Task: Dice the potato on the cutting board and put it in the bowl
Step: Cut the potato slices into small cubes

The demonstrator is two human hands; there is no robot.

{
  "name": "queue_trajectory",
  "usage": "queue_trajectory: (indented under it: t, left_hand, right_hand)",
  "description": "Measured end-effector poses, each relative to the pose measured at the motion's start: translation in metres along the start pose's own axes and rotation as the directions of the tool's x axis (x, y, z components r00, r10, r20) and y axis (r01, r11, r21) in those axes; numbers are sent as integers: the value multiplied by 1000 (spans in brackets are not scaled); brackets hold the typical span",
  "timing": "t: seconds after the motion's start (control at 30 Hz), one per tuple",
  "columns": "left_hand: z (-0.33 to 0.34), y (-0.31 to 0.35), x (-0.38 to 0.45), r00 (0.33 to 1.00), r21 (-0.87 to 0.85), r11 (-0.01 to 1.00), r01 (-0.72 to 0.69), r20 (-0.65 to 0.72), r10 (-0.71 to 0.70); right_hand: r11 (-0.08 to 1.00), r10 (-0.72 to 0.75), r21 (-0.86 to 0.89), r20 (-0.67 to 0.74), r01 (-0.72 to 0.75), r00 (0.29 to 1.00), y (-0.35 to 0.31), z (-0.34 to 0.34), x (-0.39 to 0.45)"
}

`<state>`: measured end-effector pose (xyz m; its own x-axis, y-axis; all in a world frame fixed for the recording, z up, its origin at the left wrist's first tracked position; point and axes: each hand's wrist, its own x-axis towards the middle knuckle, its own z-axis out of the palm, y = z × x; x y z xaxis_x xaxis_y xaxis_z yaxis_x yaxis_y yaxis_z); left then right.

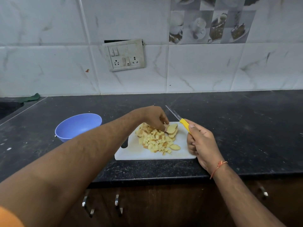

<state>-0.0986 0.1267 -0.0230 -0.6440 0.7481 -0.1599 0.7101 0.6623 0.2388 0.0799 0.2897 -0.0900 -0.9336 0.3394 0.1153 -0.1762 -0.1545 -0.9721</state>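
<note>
1. My right hand (202, 141) is gripping the yellow-handled knife (180, 119), fingers curled round the handle, blade lifted and pointing away over the counter (229, 122).
2. My left hand (155, 117) is pinching the potato slices (172, 129) at the far side of the cutting board (131, 153).
3. Diced potato (155, 141) is lying piled mid-board.
4. The blue bowl (78, 126) is sitting left of the board.

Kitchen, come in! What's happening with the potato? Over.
Left hand on potato slices. Right hand holds knife, lifted. Diced pile on board; bowl empty. Nothing blocking.
</note>
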Motion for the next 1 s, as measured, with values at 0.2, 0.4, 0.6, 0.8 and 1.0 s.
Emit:
queue_trajectory:
  t: [0.2, 0.4, 0.6, 0.8, 1.0]
  left_hand:
    - [-8, 10, 11, 1000, 88, 996, 7, 2, -7]
    - [-1, 0, 2, 974, 13, 999, 44, -225, -40]
    - [-3, -8, -52, 877, -318, 948, 34, -445, -181]
    - [32, -14, -131, 836, -485, 868, 102, -432, -340]
    - [74, -33, -163, 820, -497, 843, 206, -383, -426]
  right_hand:
    - [1000, 3, 4, -3, -3, 1000, 2, -1, 3]
    - [1000, 5, 14, -3, -5, 1000, 1, -1, 2]
    - [999, -20, -29, -3, 20, 1000, 0, 0, 0]
    - [979, -69, -192, 12, 70, 998, 2, 6, -6]
    - [869, -215, -450, 34, 207, 976, -9, 17, -27]
